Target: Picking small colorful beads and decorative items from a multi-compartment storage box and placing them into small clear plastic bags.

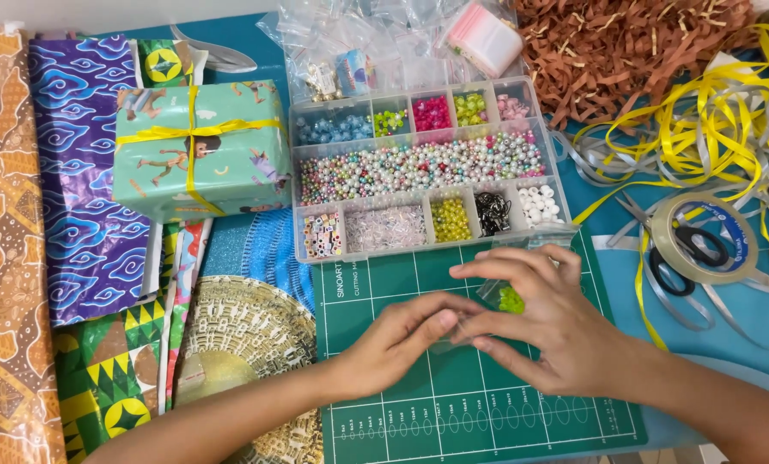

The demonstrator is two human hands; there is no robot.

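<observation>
My left hand [401, 339] and my right hand [543, 322] meet over a green cutting mat [453, 408]. Together they pinch a small clear plastic bag [487, 301] holding bright green beads [510, 299]. The right hand's fingers curl over the bag's top; the left hand's fingertips grip its lower left edge. Just beyond the hands sits a clear compartment box of beads [419, 167], open, with pearl-coloured, pink, green, blue, black and white beads in separate cells.
A wrapped gift box with yellow ribbon [200, 150] lies left of the bead box. Patterned wrapping papers [75, 172] cover the left. Tape roll [702, 236], scissors [680, 258], yellow and silver ribbons [702, 129], brown paper shreds [625, 47] and small plastic bags [384, 43] lie right and behind.
</observation>
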